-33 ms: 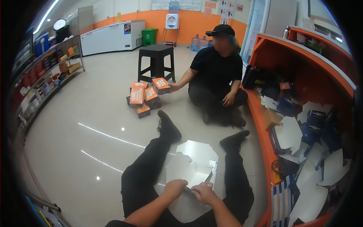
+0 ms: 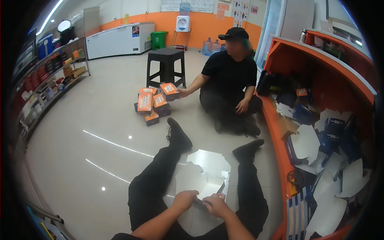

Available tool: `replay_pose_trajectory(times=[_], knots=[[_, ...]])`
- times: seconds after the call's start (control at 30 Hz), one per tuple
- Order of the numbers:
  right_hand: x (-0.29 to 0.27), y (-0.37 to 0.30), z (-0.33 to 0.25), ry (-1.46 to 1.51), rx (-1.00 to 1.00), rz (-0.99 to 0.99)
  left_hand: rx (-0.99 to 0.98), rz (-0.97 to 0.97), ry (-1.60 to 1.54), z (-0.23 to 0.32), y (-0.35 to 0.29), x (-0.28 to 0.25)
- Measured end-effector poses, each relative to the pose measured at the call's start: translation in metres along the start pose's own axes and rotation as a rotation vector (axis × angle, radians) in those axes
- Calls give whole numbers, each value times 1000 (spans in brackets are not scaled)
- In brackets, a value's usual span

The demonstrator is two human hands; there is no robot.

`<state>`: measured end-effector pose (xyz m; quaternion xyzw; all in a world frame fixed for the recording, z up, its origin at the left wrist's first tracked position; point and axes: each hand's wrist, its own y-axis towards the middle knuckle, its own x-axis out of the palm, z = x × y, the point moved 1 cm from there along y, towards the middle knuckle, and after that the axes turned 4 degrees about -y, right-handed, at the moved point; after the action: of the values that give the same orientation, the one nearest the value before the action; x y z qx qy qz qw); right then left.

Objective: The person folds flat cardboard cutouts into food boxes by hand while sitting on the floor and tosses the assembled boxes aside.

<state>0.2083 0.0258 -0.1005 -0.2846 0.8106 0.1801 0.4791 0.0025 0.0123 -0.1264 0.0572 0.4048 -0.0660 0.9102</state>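
Between my outstretched legs lies a partly folded cardboard box point(image 2: 209, 163), white inside, its wide lid flap spread away from me. My left hand point(image 2: 187, 199) is closed on the box's near left edge, the thumb and fingers pinching the board. Close beside it, my right hand point(image 2: 216, 204) grips the near right edge, with fingers curled round a dark outer side. The box walls around my fingertips are partly hidden by my hands.
Across from me a seated person point(image 2: 228, 72) holds an orange box point(image 2: 169, 91) at a pile of closed orange boxes point(image 2: 146, 102). Behind stands a black stool point(image 2: 166, 66). On my right, an orange shelf unit point(image 2: 279, 160) holds several unfolded blue-and-white cartons point(image 2: 306, 144). A metal rack point(image 2: 52, 94) stands left.
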Motion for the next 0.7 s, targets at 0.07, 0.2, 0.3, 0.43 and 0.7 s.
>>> replay_pose_trajectory(times=[0.07,0.2,0.3,0.43,0.7], knots=[[1,-1,3,-2,-5,53,24,66,-91,1,0,0],[4,-1,8,39,9,112,48,11,-33,6,-5,-2],[10,0,10,36,13,119,94,22,0,9,-7,1],[10,0,12,-18,8,92,114,-43,4,8,-7,12],[-3,7,-1,177,202,300,272,149,-69,30,-2,14]])
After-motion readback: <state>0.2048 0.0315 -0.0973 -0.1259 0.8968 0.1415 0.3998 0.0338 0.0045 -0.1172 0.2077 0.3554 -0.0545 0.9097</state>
